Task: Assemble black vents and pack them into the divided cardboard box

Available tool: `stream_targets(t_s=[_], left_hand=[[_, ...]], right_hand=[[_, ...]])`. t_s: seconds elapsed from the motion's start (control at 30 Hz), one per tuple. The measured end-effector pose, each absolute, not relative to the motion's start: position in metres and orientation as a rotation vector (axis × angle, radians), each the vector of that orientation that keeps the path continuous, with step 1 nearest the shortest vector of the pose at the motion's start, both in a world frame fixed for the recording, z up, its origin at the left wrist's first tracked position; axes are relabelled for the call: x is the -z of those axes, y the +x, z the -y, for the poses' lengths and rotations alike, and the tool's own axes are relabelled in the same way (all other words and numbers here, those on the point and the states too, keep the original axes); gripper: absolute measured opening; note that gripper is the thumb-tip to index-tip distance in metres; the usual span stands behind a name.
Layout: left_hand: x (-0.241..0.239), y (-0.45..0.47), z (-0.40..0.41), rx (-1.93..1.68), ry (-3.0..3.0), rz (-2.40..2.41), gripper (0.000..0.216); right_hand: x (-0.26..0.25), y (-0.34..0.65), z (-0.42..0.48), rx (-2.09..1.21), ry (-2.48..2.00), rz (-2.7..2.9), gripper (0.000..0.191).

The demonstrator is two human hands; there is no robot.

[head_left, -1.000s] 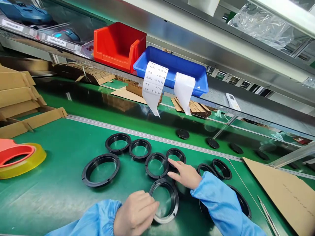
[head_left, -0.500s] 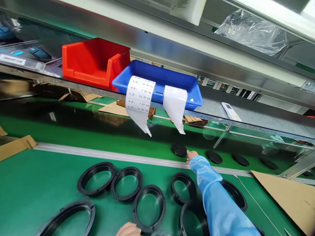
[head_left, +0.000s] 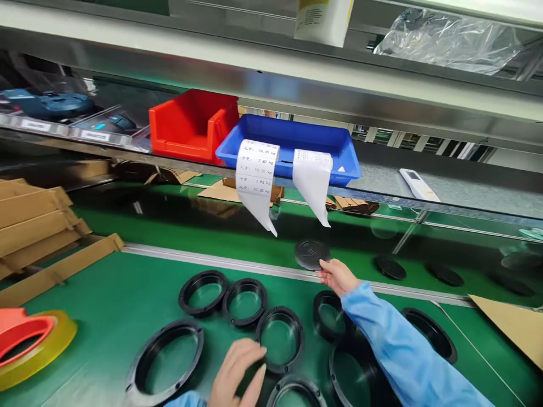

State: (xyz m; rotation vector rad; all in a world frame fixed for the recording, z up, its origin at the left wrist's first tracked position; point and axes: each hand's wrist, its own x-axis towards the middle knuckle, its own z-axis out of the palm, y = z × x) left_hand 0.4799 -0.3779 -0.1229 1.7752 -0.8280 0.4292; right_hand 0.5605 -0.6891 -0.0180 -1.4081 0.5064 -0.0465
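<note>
My right hand [head_left: 338, 277] is stretched way out, fingers straight and close together, with the fingertips [head_left: 324, 264] right at the lower edge of a black round disc [head_left: 311, 254] sitting past the metal rail [head_left: 254, 268]. Can't tell if I've actually got a grip on it. More black discs [head_left: 389, 267] sit off to the right along that same dark glossy strip.

My left hand [head_left: 235, 373] is low over the green bench top [head_left: 93, 299], fingers loosely spread and holding nothing, just beside a black plastic ring [head_left: 280, 319]. There's a whole scatter of these rings around both hands, and the one nearest my left hand lies flat.

As for readable stuff, two printed paper slips hang off a blue plastic tray [head_left: 339, 152]. The left slip [head_left: 255, 178] clearly shows "10.35 kg" and "7.82 kg" in alternating lines, each after small Chinese characters. The right slip [head_left: 311, 175] is mostly curled, so I can't read it. The red bin [head_left: 193, 133] beside the tray has no visible writing. The white shelf labels [head_left: 36, 125] and the yellow-labelled bottle [head_left: 324, 20] are too small or blurry to read, and I can't spot any brand.
</note>
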Motion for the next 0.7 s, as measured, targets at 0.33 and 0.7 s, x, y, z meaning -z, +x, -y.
stream_targets(t_s=[0.33,0.7], left_hand=[[0.052,0.468,0.414,0.741,0.591,0.440,0.056],[0.037,0.430,0.398,0.894,0.443,0.150,0.043]], right_hand=[[0.023,0.378,0.566,-0.150,-0.989,-0.127,0.052],[0.054,0.346,0.585,0.586,-1.842,-0.021,0.038]])
